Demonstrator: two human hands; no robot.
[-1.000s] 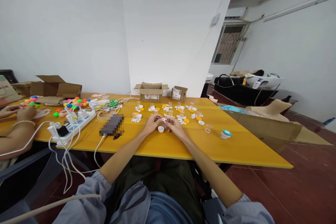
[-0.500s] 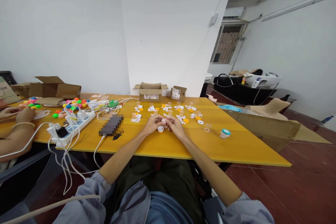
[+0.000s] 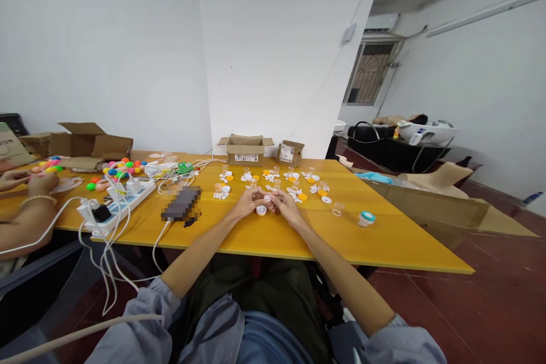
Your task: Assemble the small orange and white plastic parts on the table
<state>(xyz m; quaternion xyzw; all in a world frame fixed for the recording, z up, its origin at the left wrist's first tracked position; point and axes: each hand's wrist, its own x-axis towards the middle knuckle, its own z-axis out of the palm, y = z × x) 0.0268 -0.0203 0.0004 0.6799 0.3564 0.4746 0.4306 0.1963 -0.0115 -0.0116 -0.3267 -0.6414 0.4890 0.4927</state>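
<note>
Between my two hands, above the yellow table [image 3: 239, 234], is a small white disc with holes [image 3: 267, 198]. The fingers of my left hand [image 3: 251, 202] are closed on its left side. My right hand [image 3: 285, 205] pinches it from the right. Just below the fingertips a small clear cup with a white rim [image 3: 261, 211] stands on the table. Beyond the hands lie several groups of white perforated pieces [image 3: 220, 195], orange rings [image 3: 302, 197], white rings [image 3: 326, 200] and clear cups. To the right is a clear cup [image 3: 338, 209] by itself.
A clear jar with a teal lid [image 3: 366, 218] stands at the right. Two cardboard boxes [image 3: 245, 153] are at the back. On the left are a dark blurred device [image 3: 181, 203], a power strip [image 3: 123, 210] with cables, colourful balls [image 3: 123, 166] and another person's hands [image 3: 42, 183].
The white disc has turned slightly between my fingers, and my right hand has shifted a little. The other person's hands at the left have moved slightly.
</note>
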